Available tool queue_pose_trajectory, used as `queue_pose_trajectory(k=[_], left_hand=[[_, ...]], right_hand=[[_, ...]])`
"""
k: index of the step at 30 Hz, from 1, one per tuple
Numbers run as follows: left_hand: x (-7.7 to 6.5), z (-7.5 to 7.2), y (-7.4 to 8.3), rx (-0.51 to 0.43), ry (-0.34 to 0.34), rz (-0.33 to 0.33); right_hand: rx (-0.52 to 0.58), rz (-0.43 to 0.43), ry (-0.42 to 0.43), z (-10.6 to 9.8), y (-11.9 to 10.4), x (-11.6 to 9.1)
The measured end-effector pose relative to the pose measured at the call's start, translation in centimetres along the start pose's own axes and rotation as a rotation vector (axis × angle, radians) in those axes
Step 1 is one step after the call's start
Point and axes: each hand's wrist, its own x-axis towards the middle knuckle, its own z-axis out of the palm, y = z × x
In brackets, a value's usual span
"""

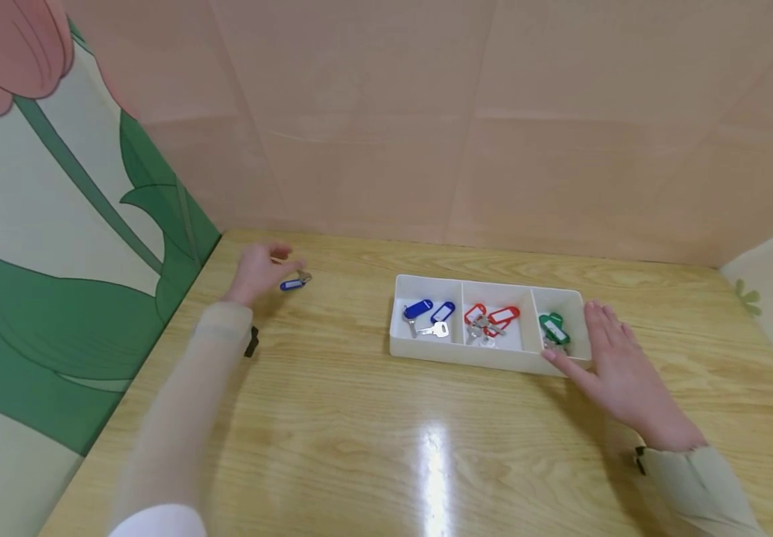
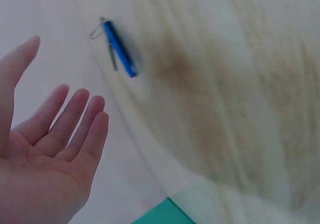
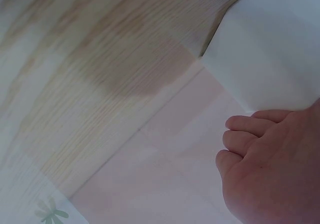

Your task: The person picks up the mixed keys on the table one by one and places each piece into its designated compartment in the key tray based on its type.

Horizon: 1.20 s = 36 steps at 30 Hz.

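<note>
In the head view my left hand (image 1: 262, 272) is at the far left of the table, beside a key (image 1: 304, 275) on a ring with a blue key tag (image 1: 293, 284). The left wrist view shows this hand (image 2: 55, 149) with fingers spread, apart from the blue tag (image 2: 120, 50). A white three-compartment tray (image 1: 467, 359) stands right of centre. My right hand (image 1: 628, 380) rests against its right end, fingers straight along the end wall and thumb at the front rim. In the right wrist view the fingers touch the white wall (image 3: 270, 53); the thumb is hidden.
Inside the tray, blue-tagged keys (image 1: 417, 309) lie in the left compartment, red-tagged keys (image 1: 503, 315) in the middle and green-tagged keys (image 1: 554, 328) in the right. Behind the wooden table (image 1: 332, 432) is a pinkish wall covering (image 1: 373, 149); a flower-printed panel (image 1: 57, 313) borders its left.
</note>
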Motion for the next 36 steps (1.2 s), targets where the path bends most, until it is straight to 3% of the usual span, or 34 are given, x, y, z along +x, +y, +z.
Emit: queue_pose_trajectory(k=[9,17,27,36], left_hand=[[-0.2,0.6,-1.0,-0.016,-0.059,-0.104],[-0.1,0.7,-1.7,0.033,-0.060,-0.083],[0.1,1.1,-2.4,0.075,-0.124,-0.060],[0.0,1.4,-2.2,0.079,-0.095,-0.053]], right_hand=[[0.005,-0.002,-0.001,0.0,-0.1,0.1],[0.009,-0.005,0.008,0.0,-0.1,0.1],[0.007,-0.006,0.008,0.0,0.0,-0.1],[0.008,-0.006,0.017,0.1,0.2,-0.1]])
